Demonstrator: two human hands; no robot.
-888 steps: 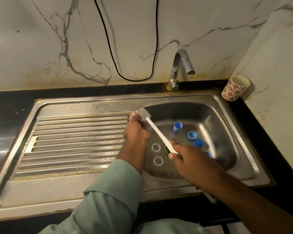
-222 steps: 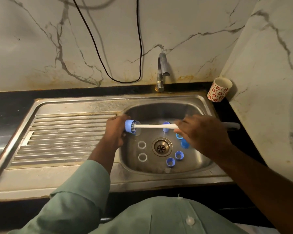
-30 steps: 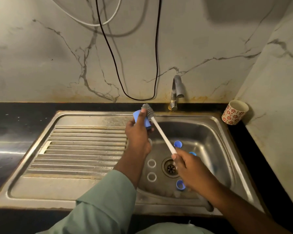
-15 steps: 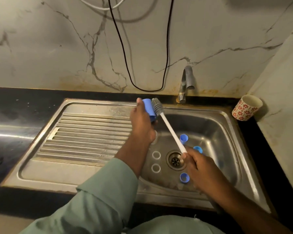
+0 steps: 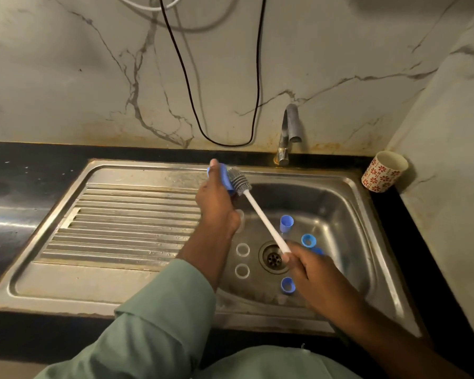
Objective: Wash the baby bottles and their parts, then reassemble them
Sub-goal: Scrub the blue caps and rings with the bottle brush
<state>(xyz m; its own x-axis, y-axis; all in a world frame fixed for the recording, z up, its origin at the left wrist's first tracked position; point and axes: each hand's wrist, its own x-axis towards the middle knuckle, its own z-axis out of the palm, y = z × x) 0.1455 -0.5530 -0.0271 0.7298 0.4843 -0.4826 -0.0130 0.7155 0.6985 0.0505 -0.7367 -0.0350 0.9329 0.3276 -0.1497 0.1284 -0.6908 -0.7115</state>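
Scrubbing was the step in hand: the left hand (image 5: 216, 203) gripped a blue bottle part (image 5: 226, 179), fingers curled round it, and held it up over the back-left corner of the sink (image 5: 372, 242), just above the edge of the ribbed drainboard (image 5: 126, 222). The right hand (image 5: 309, 272) was clamped on the lower end of the brush handle (image 5: 263, 218), and the grey brush head (image 5: 239, 182) lay touching the blue part beside the left thumb.

Several slips looked possible from there. The blue part was pinched mostly from behind, so a hard sideways push of the bristles could have twisted it out of the fingers, more so if it was wet and soapy, which could not be told. Dropped from that height it would likely have bounced into the basin among the parts below the right hand: a blue cap (image 5: 286, 223) standing beyond the handle, a blue ring (image 5: 308, 240) just beside the knuckles, another blue cap (image 5: 288, 285) nearer the body, and two clear rings (image 5: 242, 249) between the wrists, beside the drain (image 5: 273, 257). The drain grid seemed too fine to swallow them. With the long handle held so far from the bristles, the head could also have skidded off. The tap (image 5: 289, 132) ran no visible water, so rinsing and reassembly appeared to remain.
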